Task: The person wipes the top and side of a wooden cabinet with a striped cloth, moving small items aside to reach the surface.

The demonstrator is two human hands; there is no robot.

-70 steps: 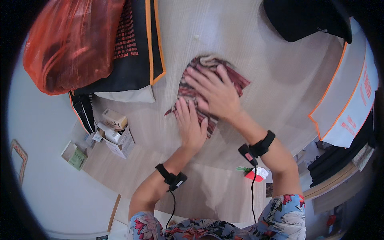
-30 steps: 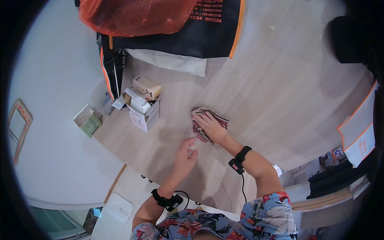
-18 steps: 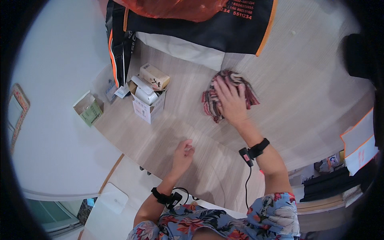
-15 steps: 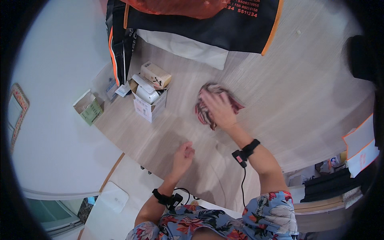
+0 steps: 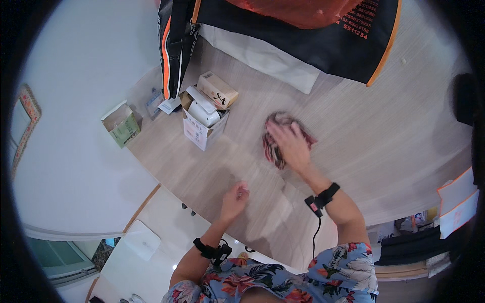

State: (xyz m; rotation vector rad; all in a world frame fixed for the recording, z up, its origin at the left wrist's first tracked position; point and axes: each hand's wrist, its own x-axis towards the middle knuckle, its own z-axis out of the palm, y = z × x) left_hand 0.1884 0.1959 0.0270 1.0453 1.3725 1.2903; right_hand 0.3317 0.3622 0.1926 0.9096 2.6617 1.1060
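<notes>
Pressed down on a crumpled red, black and pale patterned cloth [image 5: 273, 152] is my right hand [image 5: 294, 146], its fingers over the cloth and slightly blurred. The cloth lies on the light wood-grain table [image 5: 353, 146]. My left hand [image 5: 234, 201] hovers near the table's front edge, fingers curled in loosely, with nothing visible in them. To the left of the cloth stands an open white box [image 5: 196, 132] with a white rounded device [image 5: 204, 113] sticking out of its top. A beige box [image 5: 218, 90] touches it from behind.
A black bag with orange trim [image 5: 313, 50] lies across the far side, a red plastic bag [image 5: 308, 11] on top and white material [image 5: 262, 55] beneath. A green open box [image 5: 122, 126] stands at the left edge by the wall. A dark object [image 5: 462, 98] is at far right.
The view has shifted, so the table's things appear farther right and the bag lower. My right hand stays on the cloth, still in motion. My left hand remains curled near the edge.
</notes>
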